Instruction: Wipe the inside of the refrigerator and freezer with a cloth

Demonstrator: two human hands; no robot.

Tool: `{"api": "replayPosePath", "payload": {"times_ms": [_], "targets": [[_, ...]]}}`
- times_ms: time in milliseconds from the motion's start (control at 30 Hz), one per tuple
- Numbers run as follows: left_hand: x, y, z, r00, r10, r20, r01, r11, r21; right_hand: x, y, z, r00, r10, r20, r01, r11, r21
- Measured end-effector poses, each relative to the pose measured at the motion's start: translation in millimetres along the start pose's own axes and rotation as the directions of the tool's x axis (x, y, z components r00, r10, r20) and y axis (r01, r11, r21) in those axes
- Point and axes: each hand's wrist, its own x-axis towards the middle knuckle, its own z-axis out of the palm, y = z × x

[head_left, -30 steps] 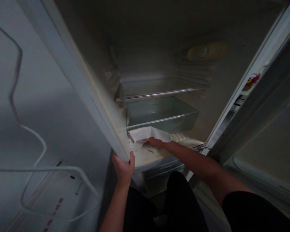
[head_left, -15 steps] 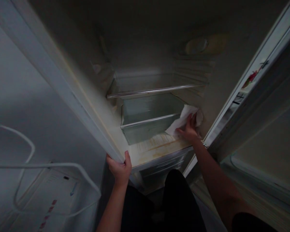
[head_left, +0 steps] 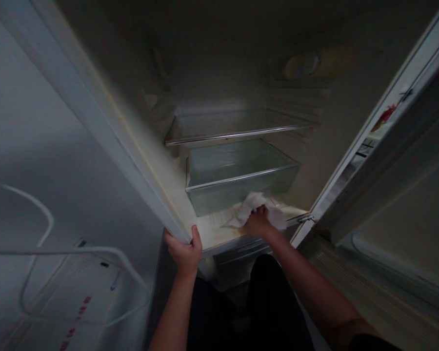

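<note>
My right hand (head_left: 258, 223) presses a crumpled white paper towel (head_left: 254, 202) onto the refrigerator's stained bottom ledge (head_left: 215, 233), in front of the drawer. The fingers are partly hidden and a little blurred. My left hand (head_left: 185, 248) is wrapped round the lower end of the refrigerator's left side edge (head_left: 168, 214), with the thumb on the inner side. Behind the towel sits a clear, greenish drawer (head_left: 212, 200) with a pale front rim. Yellow-brown stains show on the ledge around the towel.
A glass shelf (head_left: 241, 132) with a shiny front edge lies above the drawer. At right stands the open door (head_left: 406, 234), its hinge (head_left: 305, 218) near my right forearm. A white cable (head_left: 106, 249) loops at left before a white box (head_left: 76, 302). My knees (head_left: 274, 292) are below the ledge.
My right hand has moved the paper towel from the right inner wall leftward and down onto the ledge. My left hand keeps its hold on the side edge. The view has shifted slightly.
</note>
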Motion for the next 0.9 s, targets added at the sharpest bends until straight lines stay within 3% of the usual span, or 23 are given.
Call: {"api": "replayPosePath", "payload": {"times_ms": [67, 133, 200, 300, 400, 467, 567, 633, 767, 833, 900], "targets": [[-0.5, -0.8, -0.7, 1.0, -0.014, 0.014, 0.014, 1.0, 0.011, -14.0, -47.1, 10.3, 0.972, -0.228, -0.05, 0.231, 0.97, 0.081], [-0.7, -1.7, -1.9, 0.999, -0.028, 0.044, 0.027, 0.999, 0.019, -27.5, -90.2, 20.7, 0.909, -0.4, -0.117, 0.412, 0.903, 0.122], [-0.2, -2.5, -3.4, 0.997, -0.037, 0.074, 0.036, 0.999, 0.014, -35.7, -118.7, 27.7, 0.885, -0.441, -0.152, 0.459, 0.882, 0.11], [0.8, -3.0, -5.5, 0.994, -0.036, 0.1, 0.035, 0.999, 0.007, -35.7, -124.1, 29.1, 0.879, -0.44, -0.182, 0.459, 0.885, 0.08], [1.1, -3.2, -6.3, 0.993, -0.037, 0.109, 0.036, 0.999, 0.015, -29.4, -93.7, 24.1, 0.883, -0.435, -0.178, 0.457, 0.883, 0.105], [1.0, -3.1, -6.1, 0.995, -0.04, 0.096, 0.038, 0.999, 0.014, -26.8, -61.9, 21.2, 0.912, -0.374, -0.168, 0.397, 0.908, 0.133], [0.9, -2.6, -5.4, 0.996, -0.039, 0.078, 0.039, 0.999, 0.004, -28.8, -2.3, 19.5, 0.967, -0.187, -0.175, 0.211, 0.969, 0.13], [1.2, -2.0, -5.2, 0.996, -0.044, 0.075, 0.045, 0.999, 0.0, -33.2, 42.3, 19.1, 0.977, -0.033, -0.21, 0.055, 0.994, 0.098], [2.6, -1.2, -4.9, 0.997, -0.043, 0.068, 0.044, 0.999, -0.011, -41.4, 114.0, 17.8, 0.926, 0.26, -0.275, -0.262, 0.965, 0.032], [3.3, -1.2, -4.3, 0.998, -0.026, 0.057, 0.027, 0.999, -0.023, -42.1, 126.3, 18.0, 0.878, 0.366, -0.308, -0.377, 0.926, 0.025], [4.0, -1.6, -3.2, 0.999, -0.006, 0.047, 0.008, 0.999, -0.045, -41.0, 120.8, 19.7, 0.861, 0.386, -0.332, -0.406, 0.914, 0.01]]}}
